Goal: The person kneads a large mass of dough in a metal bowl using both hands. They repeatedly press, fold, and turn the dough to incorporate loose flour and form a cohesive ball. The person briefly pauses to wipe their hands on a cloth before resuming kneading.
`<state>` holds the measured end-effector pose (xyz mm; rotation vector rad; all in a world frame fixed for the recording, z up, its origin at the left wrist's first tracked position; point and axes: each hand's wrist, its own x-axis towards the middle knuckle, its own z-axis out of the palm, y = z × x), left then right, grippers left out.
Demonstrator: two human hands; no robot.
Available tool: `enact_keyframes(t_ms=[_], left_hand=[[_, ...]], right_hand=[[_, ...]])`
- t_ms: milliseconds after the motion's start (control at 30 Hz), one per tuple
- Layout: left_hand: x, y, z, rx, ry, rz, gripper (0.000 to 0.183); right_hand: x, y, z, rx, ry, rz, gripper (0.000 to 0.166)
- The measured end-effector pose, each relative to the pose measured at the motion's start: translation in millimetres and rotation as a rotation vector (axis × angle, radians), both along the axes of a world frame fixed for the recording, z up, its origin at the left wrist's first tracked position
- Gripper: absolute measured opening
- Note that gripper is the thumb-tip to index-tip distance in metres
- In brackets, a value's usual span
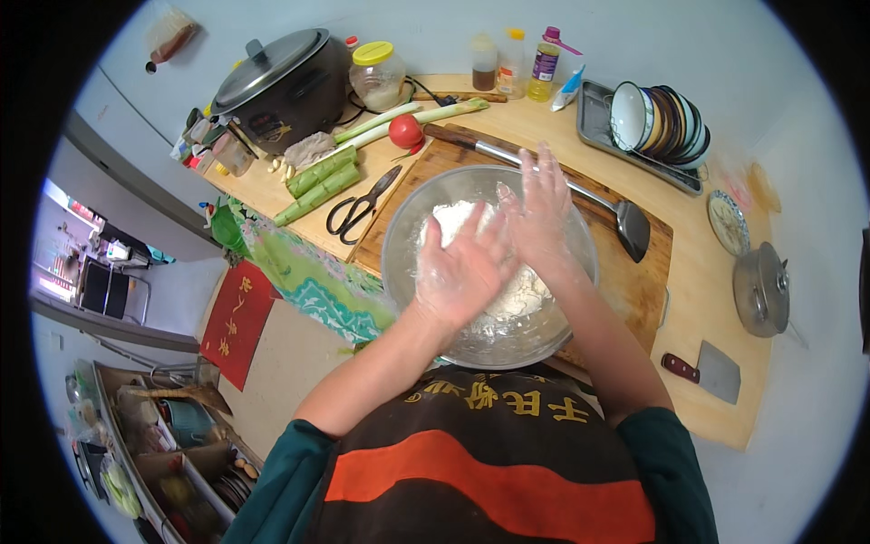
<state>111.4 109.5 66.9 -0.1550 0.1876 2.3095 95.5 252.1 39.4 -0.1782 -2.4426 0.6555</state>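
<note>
A large metal mixing bowl [404, 234] sits on a wooden cutting board [629, 299] before me. White flour [452, 219] lies in it, with a rougher, clumped floury mass [529, 298] towards the near side. Over the bowl, my left hand [465, 265] is turned palm up, fingers spread and whitened with flour. My right hand [542, 214] is beside it, perhaps touching it, with fingers stretched towards the far rim and bits of dough stuck on. Neither holds anything. Part of the bowl's contents is hidden beneath both hands.
A spatula [633, 230] lies along the board's far side. Scissors [362, 205], celtuce pieces [319, 194], leeks [380, 130] and a tomato [406, 131] lie to the left. A cleaver [718, 372] and lidded pot [760, 292] are on the right. Stacked bowls [632, 117] stand behind.
</note>
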Motion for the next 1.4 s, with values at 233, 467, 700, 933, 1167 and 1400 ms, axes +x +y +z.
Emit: enact_keyframes(t_ms=[233, 467, 700, 933, 1167, 1400], left_hand=[[-9, -3, -2, -0.105, 0.211, 0.250, 0.062], [44, 25, -23, -1.011, 1.385, 0.317, 0.076], [36, 32, -16, -0.460, 0.448, -0.274, 0.066], [20, 29, 5, -0.176, 0.091, -0.127, 0.035], [20, 27, -36, -0.397, 0.222, 0.080, 0.045], [-4, 16, 0, -0.897, 0.535, 0.247, 0.059]], right_hand=[[46, -64, 4, -1.642, -0.035, 0.422, 0.054], [11, -30, -13, -1.431, 0.088, 0.039, 0.022], [-10, -35, 7, -2.010, 0.478, 0.191, 0.032], [-14, -47, 31, -2.209, 0.435, 0.357, 0.041], [-18, -64, 17, -0.641, 0.426, 0.070, 0.011], [12, -50, 3, 0.651, -0.112, 0.114, 0.050]])
